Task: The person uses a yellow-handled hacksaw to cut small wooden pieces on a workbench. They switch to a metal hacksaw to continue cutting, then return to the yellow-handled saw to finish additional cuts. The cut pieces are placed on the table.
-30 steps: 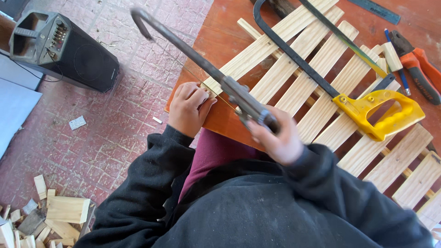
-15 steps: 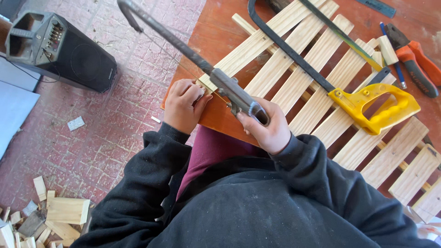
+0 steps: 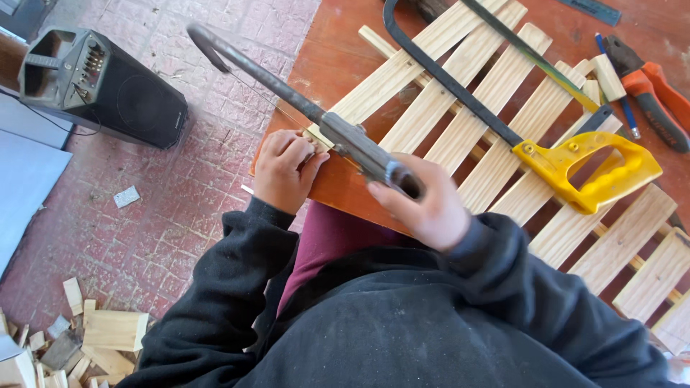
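- The right hand is closed around the handle of a grey metal frame saw, whose bow reaches out over the red brick floor.
- The left hand presses, fingers curled, on the end of a pale wooden slat at the edge of the orange table.
- Judged step: sawing off the slat end; the thin blade is hard to make out.
- The next stroke calls for a steady hold and fingers kept off the cut line.

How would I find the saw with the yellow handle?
Look at the reddish table covered by pale wooden slats. On those slats lies the bow saw. Unlike the grey metal saw in the right hand, it has a bright yellow handle and nobody touches it.
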